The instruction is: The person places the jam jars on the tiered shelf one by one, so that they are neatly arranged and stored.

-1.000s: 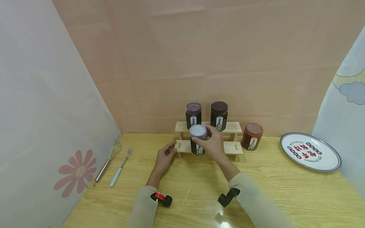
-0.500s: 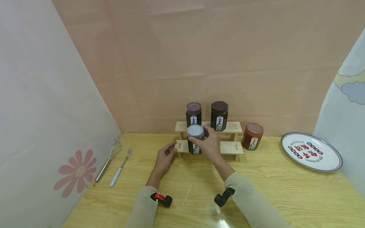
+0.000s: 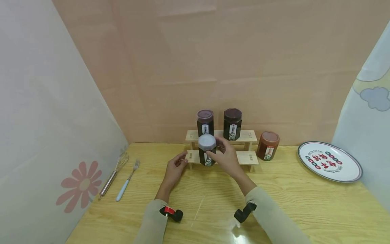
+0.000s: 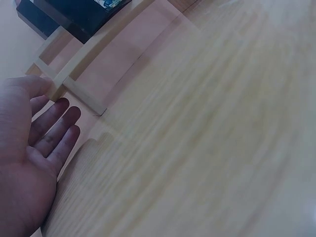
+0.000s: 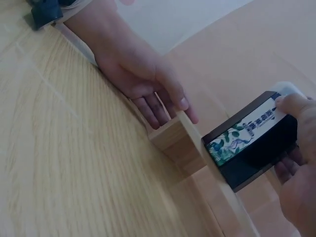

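My right hand holds a dark jar with a pale lid from its right side. Its thumb lies on the labelled face near the lid in the right wrist view, while its other fingers are partly hidden behind the jar. The jar stands upright at the left part of the lower step of a two-tier wooden rack. At that step's left end, my left hand pinches the board, thumb on its edge in the left wrist view.
Two dark jars, one purple-lidded and one dark-lidded, stand on the upper step. A reddish-brown jar is right of the rack. An oval plate lies far right; a whisk and a fork lie left.
The pale-lidded jar has moved left along the lower step with my right hand. Most recently that wrist has swung back right and the thumb sits lower on the jar. My left hand stays put.
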The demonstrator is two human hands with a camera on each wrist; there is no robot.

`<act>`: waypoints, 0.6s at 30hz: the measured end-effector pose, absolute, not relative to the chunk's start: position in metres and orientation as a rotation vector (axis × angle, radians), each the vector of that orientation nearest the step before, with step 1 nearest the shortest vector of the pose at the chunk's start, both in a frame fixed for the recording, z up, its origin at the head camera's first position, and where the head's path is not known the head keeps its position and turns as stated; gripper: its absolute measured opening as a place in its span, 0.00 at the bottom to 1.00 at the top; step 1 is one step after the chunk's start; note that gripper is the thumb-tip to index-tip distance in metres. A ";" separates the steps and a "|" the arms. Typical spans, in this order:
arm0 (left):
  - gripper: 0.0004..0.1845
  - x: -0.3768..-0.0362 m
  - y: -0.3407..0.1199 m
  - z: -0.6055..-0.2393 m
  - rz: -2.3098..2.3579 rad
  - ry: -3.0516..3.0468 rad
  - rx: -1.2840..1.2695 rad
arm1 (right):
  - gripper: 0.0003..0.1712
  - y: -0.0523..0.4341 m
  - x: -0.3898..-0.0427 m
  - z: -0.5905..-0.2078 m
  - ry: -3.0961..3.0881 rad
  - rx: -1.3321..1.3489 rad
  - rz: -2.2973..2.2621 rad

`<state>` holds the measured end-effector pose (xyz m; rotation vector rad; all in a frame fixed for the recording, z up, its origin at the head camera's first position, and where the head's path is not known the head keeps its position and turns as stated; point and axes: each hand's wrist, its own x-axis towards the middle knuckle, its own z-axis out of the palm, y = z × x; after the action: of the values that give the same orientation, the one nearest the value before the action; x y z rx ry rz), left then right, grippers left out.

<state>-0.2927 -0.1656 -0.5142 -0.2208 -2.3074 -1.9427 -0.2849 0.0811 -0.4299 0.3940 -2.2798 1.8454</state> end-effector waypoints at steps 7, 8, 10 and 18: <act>0.22 -0.294 -0.165 -0.515 -1.944 -2.299 -0.224 | 0.39 0.079 -0.289 -0.435 -2.218 0.382 1.836; 0.22 -0.294 -0.165 -0.516 -1.944 -2.299 -0.223 | 0.39 0.078 -0.289 -0.435 -2.214 0.380 1.835; 0.22 -0.295 -0.165 -0.516 -1.942 -2.300 -0.228 | 0.38 0.077 -0.290 -0.434 -2.207 0.374 1.838; 0.21 -0.295 -0.165 -0.516 -1.926 -2.308 -0.237 | 0.38 0.074 -0.292 -0.431 -2.253 0.297 1.852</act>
<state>-0.2947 -0.1655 -0.5165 -0.2373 -2.3080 -1.9261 -0.2924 0.0739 -0.4311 0.2966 -2.2527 1.8518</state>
